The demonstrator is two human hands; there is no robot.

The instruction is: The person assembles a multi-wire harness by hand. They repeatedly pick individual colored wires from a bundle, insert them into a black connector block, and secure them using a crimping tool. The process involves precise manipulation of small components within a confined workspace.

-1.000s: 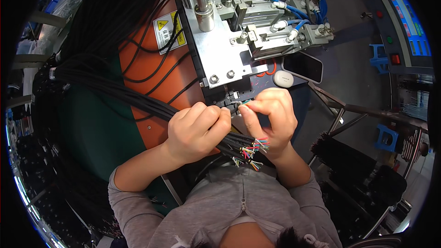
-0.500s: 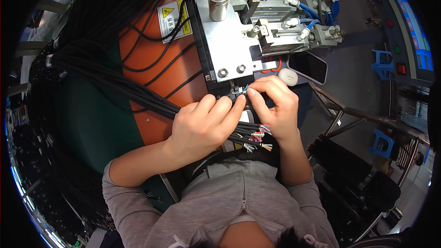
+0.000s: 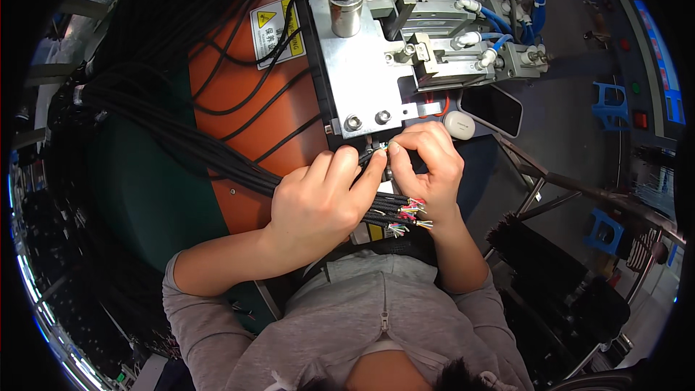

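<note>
My left hand (image 3: 315, 195) is closed, its thumb and index finger pinching a black cable near its end, just below the metal fixture plate (image 3: 362, 80). Right beside those fingertips, my right hand (image 3: 433, 163) pinches the thin coloured wires (image 3: 386, 146) that come out of that cable; the tips are mostly hidden by the fingers. A bundle of black cables (image 3: 217, 148) runs from the left under my left hand. Its stripped ends (image 3: 411, 210), fanned into red, white, green and yellow strands, stick out below my right hand.
Pneumatic cylinders (image 3: 449, 51) with blue hoses stand beyond the plate. A white rounded case (image 3: 458, 124) and a phone (image 3: 494, 110) lie right of it. More loose black cables cross the orange panel (image 3: 232, 127) at left. Blue stools (image 3: 609, 105) and a control panel (image 3: 651, 65) are farther right.
The fingertips of both hands have shifted slightly at the fixture. A blue wire tip that stuck up between them is now out of sight. The whole view has moved a little.
</note>
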